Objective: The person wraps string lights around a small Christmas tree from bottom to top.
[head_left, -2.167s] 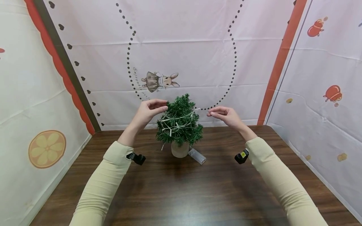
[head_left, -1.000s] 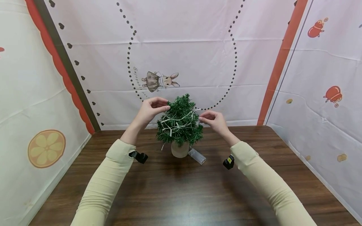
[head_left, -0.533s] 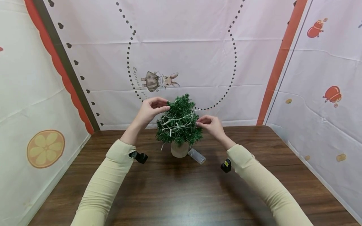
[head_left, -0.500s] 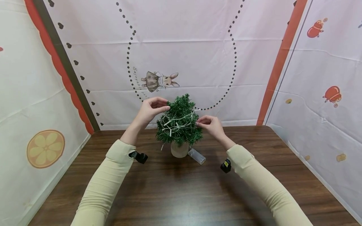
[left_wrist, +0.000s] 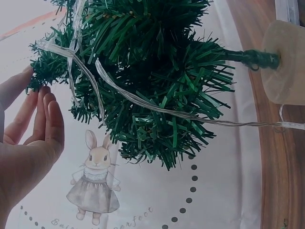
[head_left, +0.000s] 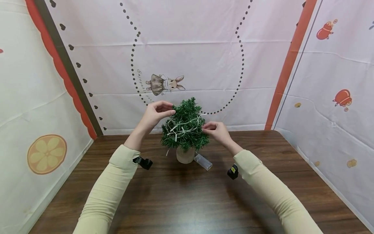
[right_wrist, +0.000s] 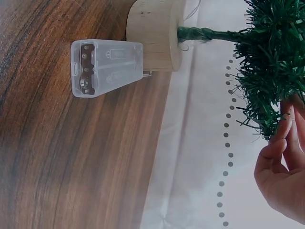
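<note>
A small artificial Christmas tree (head_left: 187, 112) stands upright on a round wooden base (head_left: 185, 156). White string lights (head_left: 183, 132) wind around its middle, with a strand (left_wrist: 167, 111) running down to the base in the left wrist view. My left hand (head_left: 155, 113) pinches a branch tip (left_wrist: 45, 74) at the tree's upper left between thumb and fingers. On the opposite side, my right hand (head_left: 218, 131) pinches the tip of a right branch (right_wrist: 264, 121), its fingers partly behind the needles. A clear battery box (head_left: 203, 162) lies against the base at the right.
The brown wood-grain table (head_left: 175, 201) extends toward me in front of the tree. Pale printed cloth (head_left: 190, 58) hangs behind it, with more cloth along both sides. Each wrist wears a black camera (head_left: 143, 162).
The right hand has come in leftward and slightly down from beside the tree to its right branches. The left hand has shifted slightly right; the tree keeps its place.
</note>
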Demonstrator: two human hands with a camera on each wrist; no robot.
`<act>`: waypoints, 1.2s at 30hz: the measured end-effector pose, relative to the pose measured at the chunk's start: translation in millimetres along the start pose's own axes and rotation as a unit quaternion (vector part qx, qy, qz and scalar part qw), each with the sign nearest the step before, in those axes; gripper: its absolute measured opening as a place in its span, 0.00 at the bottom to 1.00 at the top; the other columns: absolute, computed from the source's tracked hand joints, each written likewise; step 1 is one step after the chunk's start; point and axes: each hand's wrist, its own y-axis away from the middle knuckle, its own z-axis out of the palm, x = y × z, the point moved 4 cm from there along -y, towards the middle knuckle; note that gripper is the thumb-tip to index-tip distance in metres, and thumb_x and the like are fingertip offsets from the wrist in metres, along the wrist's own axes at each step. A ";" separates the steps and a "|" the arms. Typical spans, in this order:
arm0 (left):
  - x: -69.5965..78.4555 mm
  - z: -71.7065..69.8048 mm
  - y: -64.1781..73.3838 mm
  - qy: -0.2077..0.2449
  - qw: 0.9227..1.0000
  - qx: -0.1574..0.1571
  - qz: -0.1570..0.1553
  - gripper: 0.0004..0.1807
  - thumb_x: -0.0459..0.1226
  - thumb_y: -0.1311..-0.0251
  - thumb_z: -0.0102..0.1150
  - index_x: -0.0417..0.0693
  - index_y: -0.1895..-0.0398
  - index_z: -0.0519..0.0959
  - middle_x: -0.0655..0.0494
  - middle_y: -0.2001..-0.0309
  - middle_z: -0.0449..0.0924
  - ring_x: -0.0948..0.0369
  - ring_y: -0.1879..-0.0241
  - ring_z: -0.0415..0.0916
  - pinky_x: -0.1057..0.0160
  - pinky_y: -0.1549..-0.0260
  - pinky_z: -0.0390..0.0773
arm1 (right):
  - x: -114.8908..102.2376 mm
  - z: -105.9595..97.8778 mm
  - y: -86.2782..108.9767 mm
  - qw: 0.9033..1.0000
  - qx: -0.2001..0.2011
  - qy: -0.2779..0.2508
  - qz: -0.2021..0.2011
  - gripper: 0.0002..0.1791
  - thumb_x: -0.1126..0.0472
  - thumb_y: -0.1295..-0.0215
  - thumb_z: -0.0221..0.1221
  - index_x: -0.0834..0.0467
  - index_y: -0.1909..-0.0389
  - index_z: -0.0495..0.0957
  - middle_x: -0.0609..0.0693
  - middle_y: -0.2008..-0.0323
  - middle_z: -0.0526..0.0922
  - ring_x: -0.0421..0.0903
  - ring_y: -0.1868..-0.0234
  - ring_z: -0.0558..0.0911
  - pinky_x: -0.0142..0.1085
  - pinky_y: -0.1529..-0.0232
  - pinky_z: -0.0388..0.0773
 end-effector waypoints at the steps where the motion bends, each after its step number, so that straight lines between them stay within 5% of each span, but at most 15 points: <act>1: 3.3 0.7 1.4 0.001 1.000 -0.003 -0.001 0.17 0.38 0.44 0.66 0.43 0.52 0.79 0.56 0.60 0.81 0.59 0.61 0.77 0.65 0.57 0.77 | 0.0 -0.2 -0.1 1.000 -0.002 0.000 0.001 0.13 0.60 0.39 0.64 0.63 0.58 0.83 0.60 0.63 0.86 0.45 0.66 0.84 0.31 0.64 0.77; 8: 16.1 4.0 7.2 0.008 1.000 -0.008 -0.010 0.18 0.34 0.43 0.64 0.36 0.50 0.77 0.54 0.59 0.81 0.63 0.62 0.77 0.63 0.55 0.77 | 9.8 -1.2 -4.2 1.000 -0.005 0.003 0.007 0.11 0.57 0.40 0.64 0.58 0.60 0.84 0.55 0.64 0.87 0.41 0.66 0.84 0.33 0.63 0.78; 16: -4.5 -0.1 -4.0 0.021 1.000 0.000 -0.005 0.16 0.36 0.44 0.66 0.42 0.52 0.79 0.56 0.60 0.82 0.61 0.61 0.79 0.62 0.54 0.78 | 8.2 -6.2 -2.9 1.000 -0.008 -0.015 0.012 0.13 0.55 0.42 0.66 0.58 0.60 0.84 0.55 0.63 0.87 0.48 0.62 0.85 0.43 0.56 0.80; 22: -6.9 -0.9 -5.4 0.024 1.000 0.002 0.000 0.16 0.36 0.44 0.66 0.44 0.53 0.79 0.56 0.60 0.82 0.60 0.61 0.79 0.64 0.55 0.78 | 7.4 -8.7 -0.7 1.000 -0.009 -0.024 0.018 0.13 0.55 0.43 0.67 0.58 0.60 0.84 0.54 0.61 0.87 0.45 0.62 0.85 0.36 0.57 0.80; 36: 14.6 -2.4 8.1 0.033 0.999 -0.003 0.000 0.17 0.34 0.41 0.63 0.36 0.50 0.77 0.55 0.59 0.82 0.59 0.59 0.79 0.63 0.53 0.77 | 8.8 -20.6 5.2 1.000 -0.014 -0.013 0.023 0.15 0.57 0.41 0.65 0.61 0.56 0.82 0.58 0.59 0.86 0.47 0.59 0.84 0.48 0.48 0.77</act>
